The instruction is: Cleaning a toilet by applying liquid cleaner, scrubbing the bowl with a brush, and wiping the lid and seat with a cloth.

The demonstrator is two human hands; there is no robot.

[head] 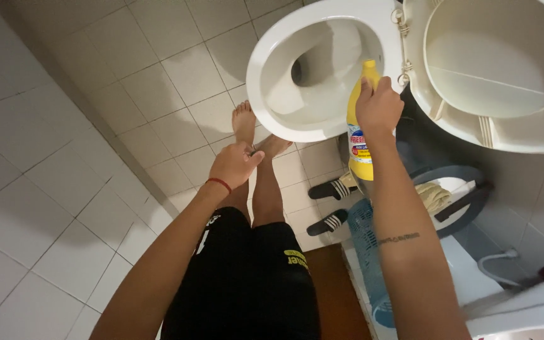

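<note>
Bathroom shot, looking straight down, everything placed off the toilet bowl (297, 75).

Far left of the bowl: plain white floor tiles (64, 189), nothing else. Closer in, below the bowl's near rim: left hand (234, 165) hanging loose over the legs, fingers curled soft, gripping nothing, red band at the wrist. Bare feet (247, 123) planted just under the rim, almost touching the porcelain.

At the bowl's right edge: right hand (378, 107) clamped around the neck of a yellow bottle (360, 141), nozzle end tipped up over the rim toward the inside of the bowl (no stream visible, cap too small to tell whether it's on or off). Right of the bowl: seat and lid (492, 69) flipped up and out of the way. Below and right of the bowl: a pair of dark slides (335, 204), a blue basket (366, 252) and a dark bucket (467, 195) with a mop head in it.

Looks like the pour-cleaner-in stage, bottle lined up at the rim. Next move probably calls for more tilt plus a squeeze, then tracing the nozzle round under the rim without dripping on those toes.
</note>
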